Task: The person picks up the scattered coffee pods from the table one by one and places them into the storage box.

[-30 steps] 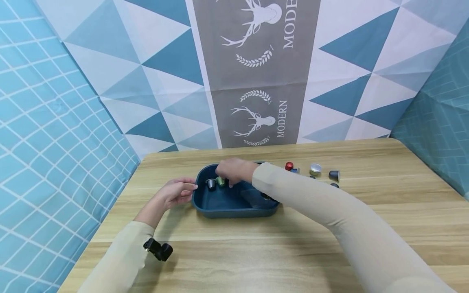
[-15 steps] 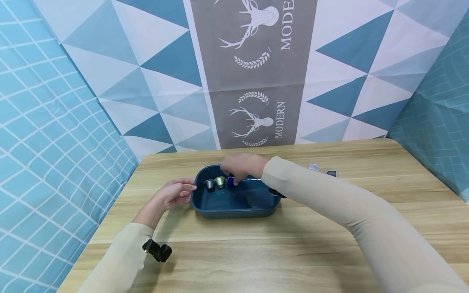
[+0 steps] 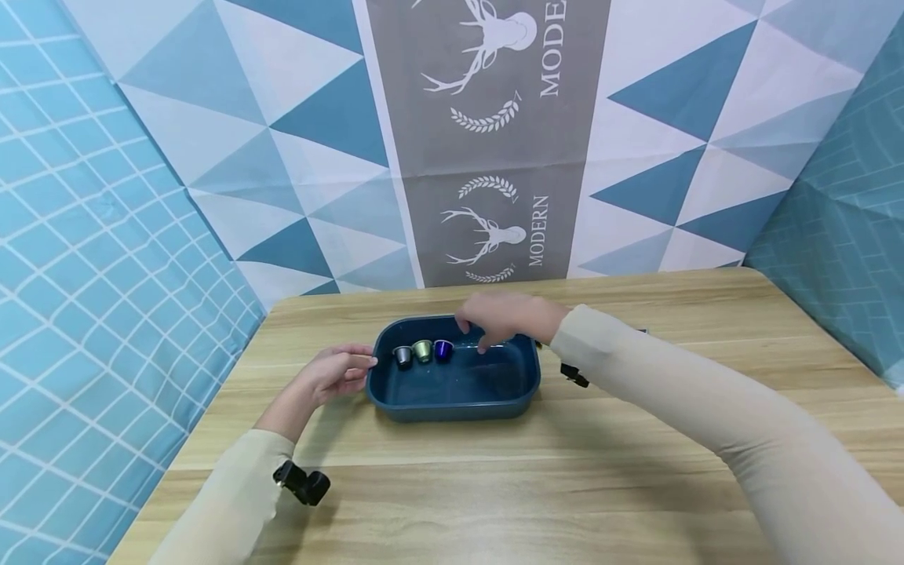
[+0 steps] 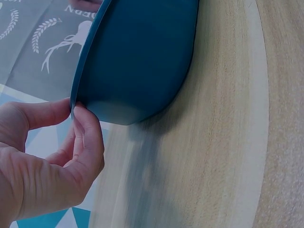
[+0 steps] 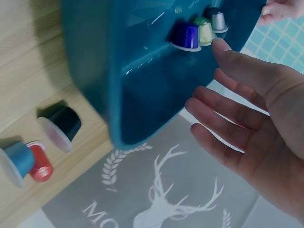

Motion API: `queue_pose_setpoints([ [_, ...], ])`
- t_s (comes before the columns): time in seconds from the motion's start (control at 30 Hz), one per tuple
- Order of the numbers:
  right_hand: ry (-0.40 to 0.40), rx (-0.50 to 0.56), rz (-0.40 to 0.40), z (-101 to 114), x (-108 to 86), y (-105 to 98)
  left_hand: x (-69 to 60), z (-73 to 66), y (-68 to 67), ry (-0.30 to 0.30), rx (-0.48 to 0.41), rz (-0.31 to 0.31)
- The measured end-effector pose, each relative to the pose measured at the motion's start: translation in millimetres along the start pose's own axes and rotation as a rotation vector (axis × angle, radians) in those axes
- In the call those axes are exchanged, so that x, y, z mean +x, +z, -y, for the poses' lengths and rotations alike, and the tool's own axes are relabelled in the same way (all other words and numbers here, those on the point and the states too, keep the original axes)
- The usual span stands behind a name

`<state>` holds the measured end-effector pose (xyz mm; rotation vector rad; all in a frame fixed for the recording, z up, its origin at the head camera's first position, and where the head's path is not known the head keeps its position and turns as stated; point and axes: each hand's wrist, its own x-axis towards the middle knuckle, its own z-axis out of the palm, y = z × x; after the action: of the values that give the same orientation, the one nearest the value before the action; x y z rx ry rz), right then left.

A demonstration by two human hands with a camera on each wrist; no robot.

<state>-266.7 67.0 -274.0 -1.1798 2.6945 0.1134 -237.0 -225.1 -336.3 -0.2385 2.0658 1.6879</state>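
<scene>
My left hand (image 3: 342, 370) pinches the rim of a dark blue plastic basin (image 3: 452, 410) at its left end; in the left wrist view the thumb and forefinger lie on either side of that rim. Inside the basin, side by side, are a grey coffee capsule (image 3: 402, 357), a light green coffee capsule (image 3: 422, 351) and a blue coffee capsule (image 3: 442, 351). Above the basin's back right part hovers my right hand (image 3: 504, 315), its fingers spread and holding nothing. The right wrist view shows that hand (image 5: 251, 109) apart from the blue capsule (image 5: 186, 36).
Right of the basin on the wooden table (image 3: 494, 494) lie more capsules, mostly behind my right arm in the head view. The right wrist view shows a black capsule (image 5: 61, 126), a red one (image 5: 41, 164) and a teal one (image 5: 16, 161). Patterned cloth backs the table.
My right hand has let go of the blue capsule, leaving it beside the green one, and has moved right with its fingers opening. My left hand stays on the basin's rim.
</scene>
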Motion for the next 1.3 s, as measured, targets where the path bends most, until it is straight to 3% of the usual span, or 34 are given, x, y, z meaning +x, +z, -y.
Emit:
queue_pose_setpoints([
  [0.7, -0.051, 0.181, -0.295, -37.7, -62.5, 21.1, -0.4, -1.7, -0.6, -0.014, -0.024, -0.002],
  [1.03, -0.026, 0.174, -0.416, -54.3, -90.7, 39.0, -0.5, -0.4, 0.6, -0.013, -0.022, 0.000],
  [1.3, 0.066, 0.178, -0.433, -66.2, -113.7, 52.9, 1.4, -0.8, 0.3, -0.024, -0.031, -0.001],
])
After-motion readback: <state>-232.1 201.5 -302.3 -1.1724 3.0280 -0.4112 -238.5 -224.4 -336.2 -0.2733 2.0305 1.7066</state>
